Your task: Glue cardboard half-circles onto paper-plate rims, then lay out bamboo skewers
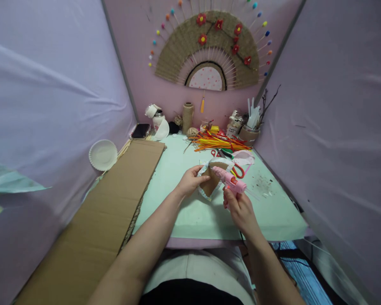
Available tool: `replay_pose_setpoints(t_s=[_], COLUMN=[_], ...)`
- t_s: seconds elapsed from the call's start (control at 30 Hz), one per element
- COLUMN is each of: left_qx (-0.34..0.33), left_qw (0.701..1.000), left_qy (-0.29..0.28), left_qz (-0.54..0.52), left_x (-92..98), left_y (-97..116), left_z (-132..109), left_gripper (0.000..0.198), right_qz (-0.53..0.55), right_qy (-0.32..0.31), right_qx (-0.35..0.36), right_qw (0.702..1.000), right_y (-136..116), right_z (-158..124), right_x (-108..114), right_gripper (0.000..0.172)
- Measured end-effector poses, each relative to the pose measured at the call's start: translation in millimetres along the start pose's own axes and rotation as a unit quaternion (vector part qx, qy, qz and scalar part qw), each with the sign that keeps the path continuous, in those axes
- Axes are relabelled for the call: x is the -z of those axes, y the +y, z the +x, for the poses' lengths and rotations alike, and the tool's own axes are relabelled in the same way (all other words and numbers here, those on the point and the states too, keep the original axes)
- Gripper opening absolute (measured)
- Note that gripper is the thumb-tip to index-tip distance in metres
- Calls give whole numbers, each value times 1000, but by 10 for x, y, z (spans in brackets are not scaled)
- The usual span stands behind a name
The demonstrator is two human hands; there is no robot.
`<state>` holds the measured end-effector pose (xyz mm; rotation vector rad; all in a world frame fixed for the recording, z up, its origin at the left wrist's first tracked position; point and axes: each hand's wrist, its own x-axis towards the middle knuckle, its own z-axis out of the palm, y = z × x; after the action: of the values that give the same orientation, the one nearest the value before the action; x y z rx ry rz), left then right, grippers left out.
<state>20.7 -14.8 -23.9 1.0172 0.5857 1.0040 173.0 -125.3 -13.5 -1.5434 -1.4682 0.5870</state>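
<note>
My left hand (192, 181) pinches the left edge of a small cardboard piece (212, 183) whose rim is wrapped in pale fabric, and it is raised above the table. Wrapped round the handle of a pink glue gun (230, 180) is my right hand (239, 207). The gun's nozzle points left, at the upper part of the cardboard; whether it touches I cannot tell. Just behind the piece lie red-handled scissors (239, 171) and a scrap of pink fabric (244, 157).
A long cardboard sheet (114, 212) covers the table's left side. Orange and yellow strips (220, 142) lie at the back beside a twine spool (188, 118) and a pot of glue sticks (250, 132). A phone (141, 131) rests back left. A decorated fan (178, 55) hangs on the wall.
</note>
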Motion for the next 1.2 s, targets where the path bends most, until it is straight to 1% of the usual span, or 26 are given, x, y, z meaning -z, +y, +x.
replay_pose_setpoints(t_s=[0.17, 0.3, 0.53, 0.9, 1.2], left_qx=[-4, 2, 2, 6, 10], left_qw=[1000, 1000, 1000, 999, 999], left_qy=[4, 12, 8, 26, 29], left_qz=[2, 14, 26, 44, 40], left_x=[-7, -6, 18, 17, 10], left_y=[12, 9, -8, -4, 10], left_z=[-4, -4, 1, 4, 2], left_gripper=[47, 50, 50, 53, 54], right_qz=[-5, -8, -8, -16, -30], right_qy=[5, 10, 11, 29, 34], right_qx=[1, 2, -1, -4, 1], right_qw=[1000, 1000, 1000, 999, 999], right_y=[7, 29, 47, 91, 76], right_z=[3, -1, 7, 41, 44], right_x=[14, 10, 14, 32, 61], right_gripper=[51, 50, 50, 50, 53])
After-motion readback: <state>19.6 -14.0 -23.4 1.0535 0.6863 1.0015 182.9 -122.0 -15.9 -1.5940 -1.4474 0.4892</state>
